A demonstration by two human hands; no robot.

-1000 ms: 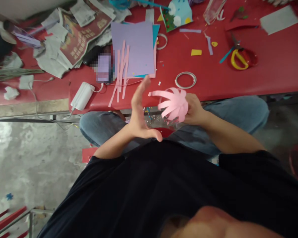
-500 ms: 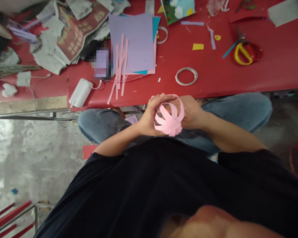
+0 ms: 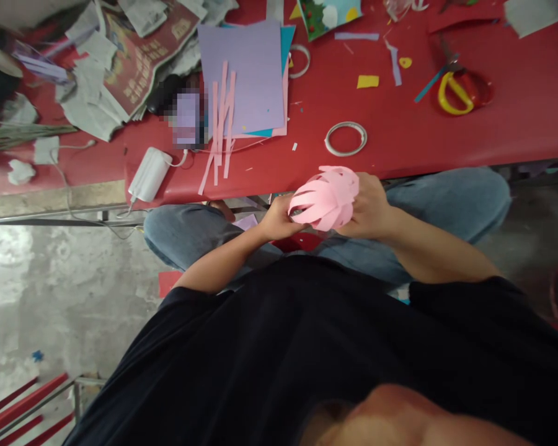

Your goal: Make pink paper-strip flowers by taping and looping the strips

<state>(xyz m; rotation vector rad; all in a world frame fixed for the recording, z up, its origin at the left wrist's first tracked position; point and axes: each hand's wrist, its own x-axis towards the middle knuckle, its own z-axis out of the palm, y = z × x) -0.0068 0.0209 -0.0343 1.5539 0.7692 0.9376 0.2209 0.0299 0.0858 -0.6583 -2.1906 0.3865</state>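
A pink ball of curved paper strips (image 3: 325, 198) sits between my two hands, above my lap and just in front of the red table's edge. My right hand (image 3: 369, 207) is closed around its right side. My left hand (image 3: 279, 220) pinches the ball's left end with closed fingers. Loose pink paper strips (image 3: 221, 124) lie on the table beyond, partly over a lilac sheet (image 3: 244, 77).
The red table (image 3: 400, 142) carries a tape ring (image 3: 346, 137), yellow-handled scissors (image 3: 456, 93), paper scraps, newspapers (image 3: 134, 56) and a white charger box (image 3: 149, 174) near the edge. Concrete floor lies to the left, with red bars (image 3: 23, 412) at the bottom left.
My left hand, open and apart a second ago, closed onto the pink ball. Both hands then turned the ball so its strips face left.
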